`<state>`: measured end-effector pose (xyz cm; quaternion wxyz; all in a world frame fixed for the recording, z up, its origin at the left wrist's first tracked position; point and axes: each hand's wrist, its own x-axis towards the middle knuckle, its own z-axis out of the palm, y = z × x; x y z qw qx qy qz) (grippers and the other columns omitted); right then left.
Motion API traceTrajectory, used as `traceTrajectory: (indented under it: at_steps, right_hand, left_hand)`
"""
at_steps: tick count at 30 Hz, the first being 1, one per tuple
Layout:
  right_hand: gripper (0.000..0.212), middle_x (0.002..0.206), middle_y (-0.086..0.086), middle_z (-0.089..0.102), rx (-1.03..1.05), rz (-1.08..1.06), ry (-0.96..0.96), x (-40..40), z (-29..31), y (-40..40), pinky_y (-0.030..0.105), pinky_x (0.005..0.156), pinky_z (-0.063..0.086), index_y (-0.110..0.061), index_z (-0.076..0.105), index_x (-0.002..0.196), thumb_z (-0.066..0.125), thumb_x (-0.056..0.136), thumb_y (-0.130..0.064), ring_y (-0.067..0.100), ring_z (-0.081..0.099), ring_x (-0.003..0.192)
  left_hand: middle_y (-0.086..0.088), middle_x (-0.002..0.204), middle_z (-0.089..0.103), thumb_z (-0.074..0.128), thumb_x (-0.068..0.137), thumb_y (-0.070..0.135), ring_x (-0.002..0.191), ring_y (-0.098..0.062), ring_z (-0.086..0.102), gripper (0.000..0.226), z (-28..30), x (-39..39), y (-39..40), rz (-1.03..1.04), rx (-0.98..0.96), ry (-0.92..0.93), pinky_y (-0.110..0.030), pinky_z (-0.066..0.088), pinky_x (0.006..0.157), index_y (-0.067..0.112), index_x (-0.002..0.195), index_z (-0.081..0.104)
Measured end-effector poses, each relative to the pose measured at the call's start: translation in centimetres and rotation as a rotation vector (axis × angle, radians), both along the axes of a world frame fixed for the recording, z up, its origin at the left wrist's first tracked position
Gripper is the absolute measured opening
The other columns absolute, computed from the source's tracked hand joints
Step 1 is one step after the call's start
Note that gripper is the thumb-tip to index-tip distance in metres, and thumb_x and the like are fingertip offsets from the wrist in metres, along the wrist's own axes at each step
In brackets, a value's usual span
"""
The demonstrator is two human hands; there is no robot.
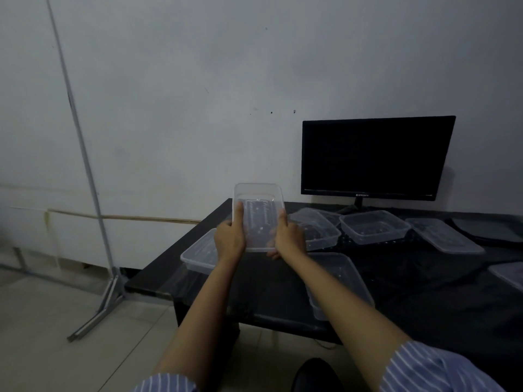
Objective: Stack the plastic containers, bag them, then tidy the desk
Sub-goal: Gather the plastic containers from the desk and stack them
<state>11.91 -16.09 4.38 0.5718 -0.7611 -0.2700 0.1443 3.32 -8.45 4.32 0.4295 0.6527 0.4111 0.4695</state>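
A person's left hand [229,238] and right hand [286,236] gripped a clear rectangular plastic container [259,215] by its long sides, thumbs inside the rim, tilted above the black table [424,284]. More clear containers [375,226] lay scattered near a dark monitor [376,157]. Nesting it squarely, rims aligned, would likely keep the stack steady.
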Motion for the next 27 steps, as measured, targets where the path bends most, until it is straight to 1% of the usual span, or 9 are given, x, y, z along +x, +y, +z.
traceTrajectory:
  at_steps: [3, 5, 7, 11, 14, 16, 18, 23, 27]
  right_hand:
    - [0.072, 0.104, 0.021, 0.068, -0.018, 0.014, -0.027, -1.3, 0.0, 1.1, 0.019, 0.03, 0.042, -0.002, 0.048, 0.128, 0.014, 0.098, -0.058, 0.021, 0.065, 0.049]
    - [0.064, 0.122, 0.025, 0.06, -0.015, 0.066, 0.093, -2.1, 0.0, 1.9, 0.026, 0.034, 0.05, -0.009, 0.031, 0.142, 0.019, 0.1, -0.055, 0.031, 0.069, 0.063]
    - [0.055, 0.13, 0.026, 0.054, -0.037, 0.132, 0.234, -2.8, 0.3, 2.3, 0.038, 0.043, 0.056, -0.011, 0.023, 0.146, 0.024, 0.103, -0.045, 0.038, 0.069, 0.074]
    - [0.044, 0.114, 0.021, 0.063, -0.128, 0.251, 0.174, -3.4, 0.0, 2.7, 0.041, 0.059, 0.06, -0.002, 0.046, 0.133, 0.035, 0.101, -0.03, 0.03, 0.067, 0.078]
    - [0.038, 0.101, 0.019, 0.067, -0.087, 0.268, 0.166, -3.5, -0.4, 3.0, 0.042, 0.073, 0.061, 0.003, 0.06, 0.118, 0.046, 0.098, -0.026, 0.027, 0.066, 0.082]
    - [0.035, 0.106, 0.02, 0.069, -0.07, 0.268, 0.171, -3.5, -0.6, 3.3, 0.04, 0.073, 0.06, 0.003, 0.063, 0.114, 0.052, 0.096, -0.025, 0.026, 0.066, 0.082]
    - [0.032, 0.109, 0.018, 0.07, -0.041, 0.279, 0.184, -3.8, -0.8, 3.6, 0.037, 0.069, 0.058, 0.001, 0.065, 0.111, 0.056, 0.095, -0.024, 0.025, 0.065, 0.08]
    - [0.032, 0.112, 0.013, 0.07, -0.05, 0.327, 0.216, -4.8, -1.2, 4.5, 0.031, 0.059, 0.054, -0.001, 0.061, 0.118, 0.049, 0.099, -0.024, 0.021, 0.063, 0.074]
    - [0.034, 0.113, 0.012, 0.069, -0.071, 0.339, 0.251, -5.2, -1.3, 4.7, 0.03, 0.06, 0.054, -0.001, 0.057, 0.124, 0.043, 0.101, -0.021, 0.023, 0.063, 0.08]
  left_hand:
    - [-0.012, 0.077, 0.065, 0.028, 0.091, 0.07, 0.077, -0.028, 0.061, 0.075, -0.2, -1.2, 1.6, 0.026, -0.044, 0.048, -0.037, 0.049, 0.075, 0.008, 0.063, 0.061]
    - [-0.018, 0.096, 0.067, 0.035, 0.091, 0.066, 0.091, -0.033, 0.063, 0.072, -0.4, -1.9, 3.2, 0.032, -0.091, 0.022, -0.044, 0.052, 0.088, 0.002, 0.088, 0.067]
    - [-0.018, 0.109, 0.064, 0.046, 0.088, 0.056, 0.098, -0.034, 0.061, 0.061, -0.4, -2.7, 4.7, 0.052, -0.127, 0.001, -0.047, 0.051, 0.09, 0.001, 0.109, 0.059]
    - [-0.014, 0.101, 0.064, 0.056, 0.088, 0.035, 0.075, -0.022, 0.054, 0.031, -0.3, -4.4, 7.1, 0.116, -0.127, 0.064, -0.032, 0.048, 0.064, 0.006, 0.094, 0.061]
    - [-0.011, 0.091, 0.064, 0.062, 0.086, 0.029, 0.087, -0.031, 0.061, 0.025, -0.5, -5.6, 8.4, 0.146, -0.129, 0.082, -0.041, 0.055, 0.08, 0.006, 0.091, 0.069]
    - [-0.01, 0.088, 0.062, 0.062, 0.087, 0.029, 0.092, -0.032, 0.061, 0.033, -0.7, -6.2, 9.0, 0.16, -0.131, 0.075, -0.039, 0.053, 0.085, -0.001, 0.097, 0.071]
    - [-0.011, 0.088, 0.062, 0.059, 0.09, 0.027, 0.091, -0.03, 0.06, 0.034, -0.9, -6.4, 9.2, 0.156, -0.115, 0.064, -0.032, 0.045, 0.078, -0.004, 0.099, 0.071]
    - [-0.015, 0.112, 0.066, 0.056, 0.092, 0.024, 0.103, -0.029, 0.059, 0.033, -2.1, -6.9, 9.7, 0.141, -0.069, 0.059, -0.031, 0.042, 0.081, -0.001, 0.111, 0.067]
    - [-0.015, 0.113, 0.064, 0.056, 0.09, 0.021, 0.092, -0.022, 0.053, 0.027, -2.8, -7.1, 10.1, 0.142, -0.064, 0.1, -0.03, 0.039, 0.078, 0.003, 0.109, 0.064]
